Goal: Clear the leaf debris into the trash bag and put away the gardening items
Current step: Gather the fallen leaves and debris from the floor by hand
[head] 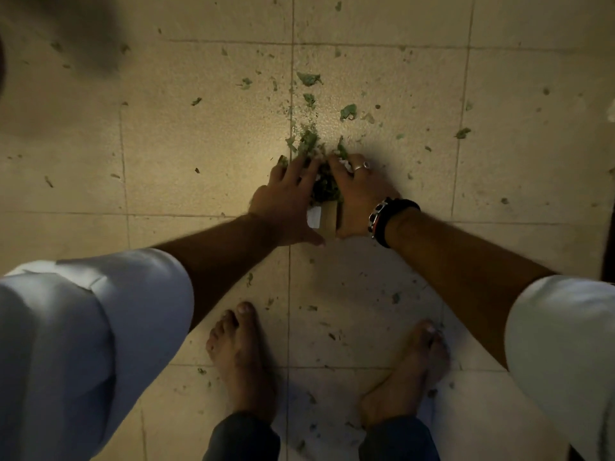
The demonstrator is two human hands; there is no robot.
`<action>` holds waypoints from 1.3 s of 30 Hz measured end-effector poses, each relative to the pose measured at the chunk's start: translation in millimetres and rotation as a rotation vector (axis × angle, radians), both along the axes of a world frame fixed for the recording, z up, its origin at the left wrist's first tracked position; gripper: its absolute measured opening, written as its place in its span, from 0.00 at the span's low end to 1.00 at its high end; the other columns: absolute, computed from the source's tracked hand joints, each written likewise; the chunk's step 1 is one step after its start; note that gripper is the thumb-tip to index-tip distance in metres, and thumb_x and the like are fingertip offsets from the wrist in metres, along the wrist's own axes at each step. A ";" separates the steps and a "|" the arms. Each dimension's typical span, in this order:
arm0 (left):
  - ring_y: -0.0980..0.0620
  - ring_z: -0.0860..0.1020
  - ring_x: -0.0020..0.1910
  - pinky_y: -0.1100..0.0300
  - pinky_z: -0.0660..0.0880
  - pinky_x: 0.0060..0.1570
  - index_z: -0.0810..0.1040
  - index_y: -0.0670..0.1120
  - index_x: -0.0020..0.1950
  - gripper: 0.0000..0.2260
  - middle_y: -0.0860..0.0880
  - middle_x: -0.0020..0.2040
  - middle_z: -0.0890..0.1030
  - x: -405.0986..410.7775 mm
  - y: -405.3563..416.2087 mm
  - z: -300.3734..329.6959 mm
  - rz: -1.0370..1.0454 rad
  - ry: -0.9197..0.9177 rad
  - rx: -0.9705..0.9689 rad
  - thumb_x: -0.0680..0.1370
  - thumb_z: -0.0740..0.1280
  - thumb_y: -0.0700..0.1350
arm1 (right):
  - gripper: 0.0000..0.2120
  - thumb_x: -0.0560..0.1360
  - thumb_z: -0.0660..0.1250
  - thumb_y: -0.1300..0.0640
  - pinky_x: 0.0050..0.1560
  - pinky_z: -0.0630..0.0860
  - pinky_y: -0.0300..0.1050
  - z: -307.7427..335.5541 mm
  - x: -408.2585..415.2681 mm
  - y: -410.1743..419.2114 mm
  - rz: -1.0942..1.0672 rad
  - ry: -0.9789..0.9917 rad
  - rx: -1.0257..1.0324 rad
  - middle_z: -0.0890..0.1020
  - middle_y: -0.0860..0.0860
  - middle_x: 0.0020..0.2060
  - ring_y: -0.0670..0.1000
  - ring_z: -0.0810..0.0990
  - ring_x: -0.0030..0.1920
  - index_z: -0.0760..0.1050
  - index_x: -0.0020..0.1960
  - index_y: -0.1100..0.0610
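Note:
A small heap of green leaf debris (pixel 324 186) lies on the tiled floor between my two hands. My left hand (pixel 286 197) is flat with fingers spread, pressed against the left side of the heap. My right hand (pixel 356 194), with a ring and dark wristbands, curls around the heap's right side and grips a brown cardboard piece (pixel 329 219) with a white label that lies under the leaves. More leaf scraps (pixel 309 78) are scattered ahead of the heap. No trash bag is in view.
Beige floor tiles (pixel 199 144) carry small leaf bits all around, including near my bare feet (pixel 239 354) below the hands. A dark edge (pixel 609 254) runs down the right border. The top left corner is in shadow.

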State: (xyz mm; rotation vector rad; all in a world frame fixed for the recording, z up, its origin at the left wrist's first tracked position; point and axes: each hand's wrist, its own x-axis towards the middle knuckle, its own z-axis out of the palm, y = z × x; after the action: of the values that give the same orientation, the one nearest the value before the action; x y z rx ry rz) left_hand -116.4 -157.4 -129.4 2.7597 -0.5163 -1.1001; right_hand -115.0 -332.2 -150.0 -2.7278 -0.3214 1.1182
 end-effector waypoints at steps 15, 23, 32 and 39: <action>0.34 0.66 0.67 0.41 0.77 0.56 0.39 0.51 0.80 0.65 0.40 0.75 0.57 -12.4 -12.4 -21.1 0.114 -0.014 0.024 0.60 0.83 0.54 | 0.66 0.57 0.80 0.38 0.58 0.76 0.57 -3.4 -10.7 41.9 -0.165 0.038 -0.118 0.48 0.63 0.76 0.66 0.73 0.64 0.36 0.78 0.47; 0.39 0.77 0.60 0.47 0.77 0.54 0.63 0.47 0.72 0.39 0.42 0.64 0.74 -21.1 -8.8 -23.8 0.266 -0.012 -0.186 0.66 0.79 0.46 | 0.37 0.62 0.77 0.44 0.60 0.76 0.52 -11.6 -21.6 31.8 -0.303 -0.028 0.113 0.75 0.55 0.62 0.60 0.75 0.62 0.67 0.68 0.47; 0.40 0.77 0.59 0.47 0.76 0.56 0.68 0.45 0.68 0.31 0.40 0.60 0.78 -21.3 -6.5 21.1 0.349 0.033 -0.356 0.68 0.77 0.45 | 0.24 0.65 0.79 0.59 0.55 0.77 0.44 47.3 -26.0 21.6 -0.740 0.216 0.521 0.81 0.51 0.53 0.53 0.79 0.54 0.75 0.59 0.56; 0.41 0.77 0.55 0.54 0.72 0.47 0.69 0.41 0.62 0.32 0.40 0.55 0.79 -9.1 -4.9 166.0 0.363 0.095 -0.381 0.64 0.80 0.42 | 0.23 0.65 0.76 0.67 0.63 0.74 0.53 191.8 -8.8 12.2 -0.751 0.352 0.624 0.77 0.55 0.53 0.52 0.75 0.53 0.71 0.55 0.56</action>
State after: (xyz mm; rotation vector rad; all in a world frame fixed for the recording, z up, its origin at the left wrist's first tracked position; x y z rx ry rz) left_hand -125.5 -162.3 36.6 2.3357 -0.1764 -0.9277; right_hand -123.8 -320.0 41.8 -1.7996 0.3334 1.0058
